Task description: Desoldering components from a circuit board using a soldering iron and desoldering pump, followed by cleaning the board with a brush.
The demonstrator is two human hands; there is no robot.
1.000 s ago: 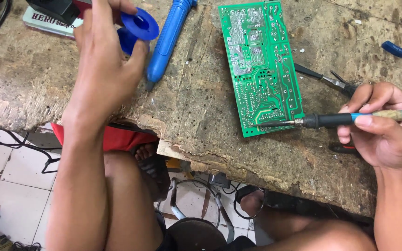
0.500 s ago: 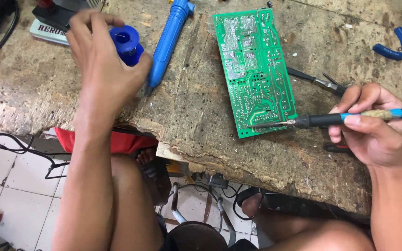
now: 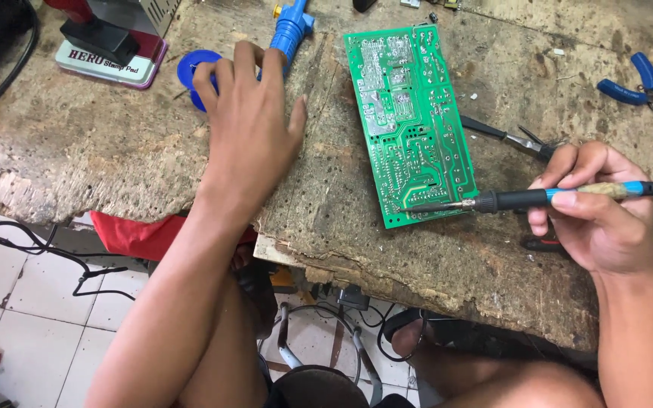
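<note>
Green board (image 3: 411, 121) lies flat on my bench (image 3: 115, 151); right hand (image 3: 595, 215) grips the iron (image 3: 561, 196), tip on its corner, left hand (image 3: 251, 128) loose over the blue spool (image 3: 190, 72).

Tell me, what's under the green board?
The green circuit board lies flat on the worn wooden workbench, solder side up. The soldering iron tip touches its near edge. Whatever sits beneath the board is covered.

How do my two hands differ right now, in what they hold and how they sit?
The right hand grips a soldering iron, tip at the green circuit board; the left hand grips nothing, fingertips on a blue solder spool. Right is curled, left spread. Both are over the worn bench.
</note>
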